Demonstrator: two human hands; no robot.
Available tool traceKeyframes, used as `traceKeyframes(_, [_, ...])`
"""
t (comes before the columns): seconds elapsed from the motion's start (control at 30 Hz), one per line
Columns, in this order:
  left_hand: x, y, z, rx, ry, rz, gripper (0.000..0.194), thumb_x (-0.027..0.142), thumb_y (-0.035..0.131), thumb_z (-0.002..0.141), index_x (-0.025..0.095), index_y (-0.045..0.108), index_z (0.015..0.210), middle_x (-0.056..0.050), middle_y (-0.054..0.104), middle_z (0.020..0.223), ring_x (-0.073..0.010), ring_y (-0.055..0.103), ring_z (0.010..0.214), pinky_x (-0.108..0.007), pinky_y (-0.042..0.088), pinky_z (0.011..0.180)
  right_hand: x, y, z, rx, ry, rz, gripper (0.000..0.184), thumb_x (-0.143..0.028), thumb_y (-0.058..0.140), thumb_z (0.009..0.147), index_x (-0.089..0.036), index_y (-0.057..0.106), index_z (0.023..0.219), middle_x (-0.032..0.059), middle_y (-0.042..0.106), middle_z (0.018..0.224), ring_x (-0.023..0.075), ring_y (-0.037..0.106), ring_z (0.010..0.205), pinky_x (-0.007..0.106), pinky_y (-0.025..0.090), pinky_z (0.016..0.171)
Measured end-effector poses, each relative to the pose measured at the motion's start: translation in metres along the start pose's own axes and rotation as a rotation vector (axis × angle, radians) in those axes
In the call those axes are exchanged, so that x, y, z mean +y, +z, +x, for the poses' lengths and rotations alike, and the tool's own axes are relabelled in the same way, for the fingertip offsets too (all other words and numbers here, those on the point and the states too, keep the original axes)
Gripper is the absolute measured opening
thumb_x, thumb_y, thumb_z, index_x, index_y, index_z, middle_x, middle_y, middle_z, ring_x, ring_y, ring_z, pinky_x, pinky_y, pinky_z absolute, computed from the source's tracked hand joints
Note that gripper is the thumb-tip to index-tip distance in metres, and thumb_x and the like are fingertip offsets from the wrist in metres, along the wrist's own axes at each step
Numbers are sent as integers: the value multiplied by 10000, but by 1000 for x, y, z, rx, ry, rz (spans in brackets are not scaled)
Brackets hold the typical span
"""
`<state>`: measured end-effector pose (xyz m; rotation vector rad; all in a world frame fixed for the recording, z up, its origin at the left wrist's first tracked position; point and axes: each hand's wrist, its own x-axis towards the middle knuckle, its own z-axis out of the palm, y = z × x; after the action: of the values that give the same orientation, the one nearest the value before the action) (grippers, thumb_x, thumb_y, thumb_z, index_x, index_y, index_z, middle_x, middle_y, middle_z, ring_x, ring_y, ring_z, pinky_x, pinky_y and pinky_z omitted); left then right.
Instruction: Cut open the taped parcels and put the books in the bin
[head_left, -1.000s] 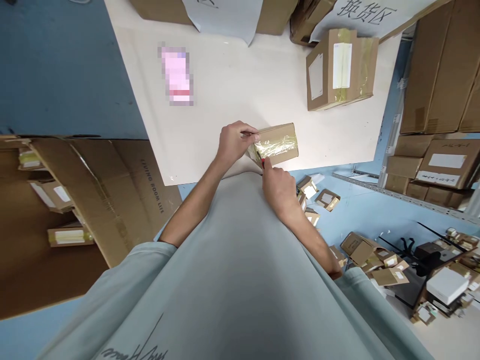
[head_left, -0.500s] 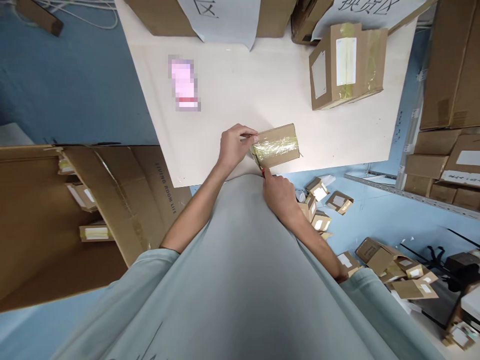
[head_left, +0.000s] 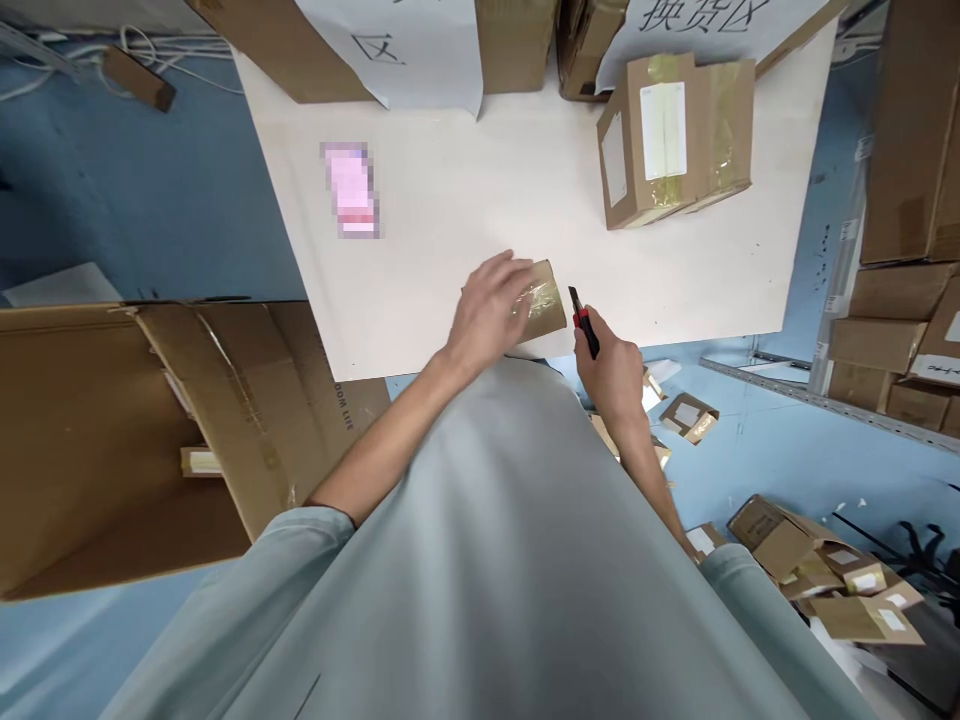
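Note:
A small cardboard box (head_left: 546,312) with shiny clear tape lies near the front edge of the white table (head_left: 450,170). Across its left part rests my left hand (head_left: 489,308), fingers stretched and apart, slightly blurred; it hides much of the box, and the thumb does not show clearly. My right hand (head_left: 611,368) is closed around a red and black utility knife (head_left: 585,325). The knife's dark blade points up and away from me, just right of the box and apart from it.
Two taped, labelled cartons (head_left: 664,140) stand at the table's back right. A pixelated pink item (head_left: 352,190) lies at the left. Large boxes with paper signs (head_left: 405,50) line the back. An open carton (head_left: 97,450) stands at left; several small boxes (head_left: 690,415) lie on the floor at right.
My right hand has drawn the knife away from the box, to the right, and its blade now shows. My left hand has gone from pinching the box's left corner to lying across it.

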<state>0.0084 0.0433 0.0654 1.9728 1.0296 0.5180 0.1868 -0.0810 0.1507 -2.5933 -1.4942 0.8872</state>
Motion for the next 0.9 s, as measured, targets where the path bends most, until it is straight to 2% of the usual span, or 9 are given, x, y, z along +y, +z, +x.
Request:
traceKeyframes(0.13, [7, 39, 5, -28, 9, 37, 356, 431, 485, 1158, 309, 788, 1297, -101, 766, 1423, -356, 588, 1556, -654, 422, 1349, 9, 3, 16, -26, -48, 46, 524, -345, 393, 1159, -225, 606, 1622, 133, 858, 1176, 313, 789, 946, 359, 552, 841])
traceKeyframes(0.23, [1, 52, 0, 4, -32, 54, 384, 438, 451, 1173, 283, 782, 1292, -129, 764, 1431, -357, 580, 1575, -650, 458, 1329, 8, 5, 26, -47, -96, 42, 535, -323, 392, 1158, -184, 590, 1636, 158, 836, 1210, 319, 779, 1032, 365, 561, 878])
traceKeyframes(0.5, [-6, 59, -5, 34, -31, 62, 383, 457, 435, 1190, 275, 745, 1323, -137, 747, 1458, -315, 541, 1621, -620, 413, 1386, 5, 5, 44, -125, -152, 27, 538, -279, 368, 1163, -167, 580, 1645, 166, 816, 1255, 305, 759, 1042, 350, 540, 890])
traceKeyframes(0.67, [-8, 60, -5, 35, -49, 48, 395, 509, 447, 1187, 287, 739, 1333, -125, 744, 1463, -307, 521, 1638, -616, 397, 1399, 6, 1, 46, -163, -130, -4, 548, -304, 385, 1160, -204, 558, 1671, 156, 830, 1261, 327, 775, 1047, 381, 547, 906])
traceKeyframes(0.9, [-7, 63, -8, 47, -81, 12, 486, 594, 393, 1184, 292, 728, 1363, -134, 741, 1489, -307, 524, 1636, -612, 366, 1416, -22, 3, 48, -169, -69, -166, 528, -260, 329, 1180, -155, 541, 1652, 182, 833, 1127, 302, 796, 981, 358, 569, 860])
